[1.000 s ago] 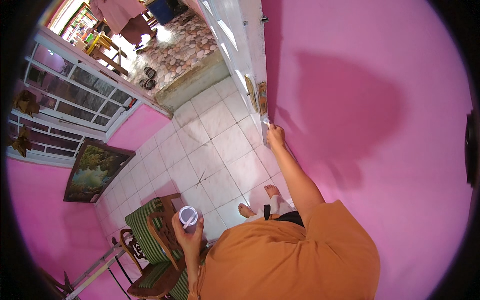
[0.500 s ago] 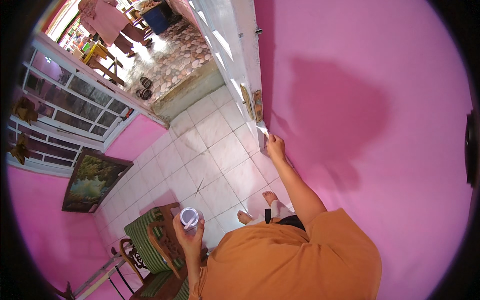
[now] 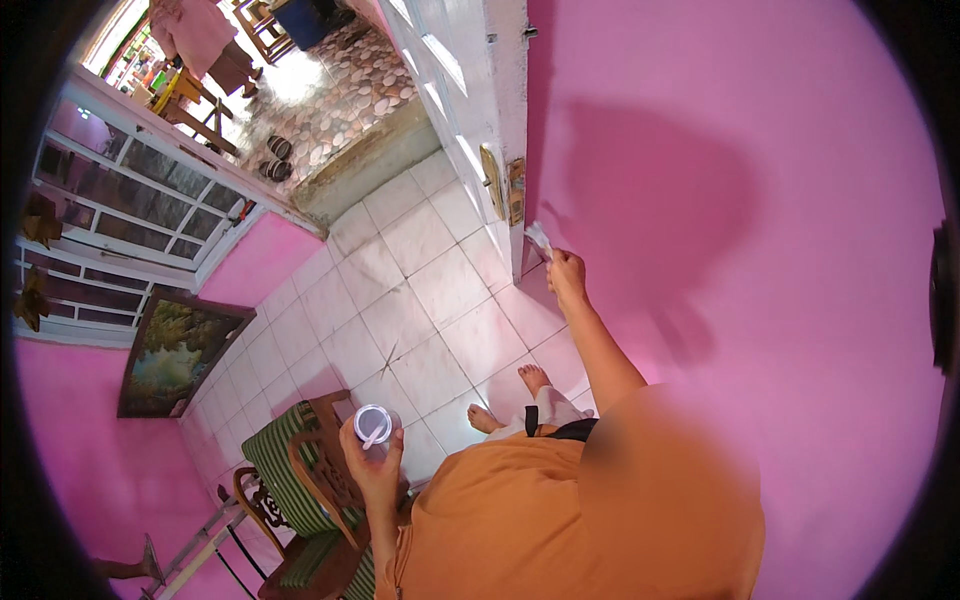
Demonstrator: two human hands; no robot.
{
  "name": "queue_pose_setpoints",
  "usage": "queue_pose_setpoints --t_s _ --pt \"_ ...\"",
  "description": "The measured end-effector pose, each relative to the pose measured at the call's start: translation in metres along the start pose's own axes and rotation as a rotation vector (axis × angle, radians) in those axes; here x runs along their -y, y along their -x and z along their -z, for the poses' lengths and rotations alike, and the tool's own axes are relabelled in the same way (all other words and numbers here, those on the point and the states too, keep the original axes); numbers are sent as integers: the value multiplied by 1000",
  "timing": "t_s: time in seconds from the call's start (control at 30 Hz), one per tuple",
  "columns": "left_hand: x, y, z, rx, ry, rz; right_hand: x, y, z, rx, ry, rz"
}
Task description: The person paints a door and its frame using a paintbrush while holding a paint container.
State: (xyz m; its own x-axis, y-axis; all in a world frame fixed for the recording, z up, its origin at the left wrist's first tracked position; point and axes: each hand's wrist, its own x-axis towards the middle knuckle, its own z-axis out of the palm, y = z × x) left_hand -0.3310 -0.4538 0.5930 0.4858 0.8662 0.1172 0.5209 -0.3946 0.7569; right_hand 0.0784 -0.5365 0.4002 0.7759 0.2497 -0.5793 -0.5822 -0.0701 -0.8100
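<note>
My left hand (image 3: pixel 374 472) is closed around a small round paint can (image 3: pixel 385 410) with pale contents. A thin whitish stick (image 3: pixel 374 437) leans across its mouth. My right arm reaches forward, its hand (image 3: pixel 566 275) closed on the handle of a paintbrush (image 3: pixel 540 240) with white bristles. The bristles are beside the edge of a white door (image 3: pixel 508 110), below its brass-coloured lock plate (image 3: pixel 516 192). Whether they touch the door I cannot tell.
A pink wall (image 3: pixel 820 300) runs along my right. A wooden chair with green striped cushions (image 3: pixel 280 470) stands left of me. A framed painting (image 3: pixel 180 355) leans by the window (image 3: pixel 140 190). Beyond the raised step (image 3: pixel 375 165) are sandals (image 3: pixel 276 158) and another person (image 3: pixel 195 40).
My right hand and the paintbrush have shifted slightly up and right relative to the door edge. My left hand still holds the can. The view has shifted a little, and the other person has moved.
</note>
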Motion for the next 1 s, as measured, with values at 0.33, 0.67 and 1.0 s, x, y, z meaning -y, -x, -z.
queue_pose_setpoints --t_s 0.33,0.67,1.0 --pt "-6 -2 -1 39 -28 26 -60 -85 -26 -56 118 -62" --pt "8 1 -2 -9 71 -3 3 5 28 127 28 -3" --pt "4 -12 -4 18 89 -102 88 115 45 -141 722 896"
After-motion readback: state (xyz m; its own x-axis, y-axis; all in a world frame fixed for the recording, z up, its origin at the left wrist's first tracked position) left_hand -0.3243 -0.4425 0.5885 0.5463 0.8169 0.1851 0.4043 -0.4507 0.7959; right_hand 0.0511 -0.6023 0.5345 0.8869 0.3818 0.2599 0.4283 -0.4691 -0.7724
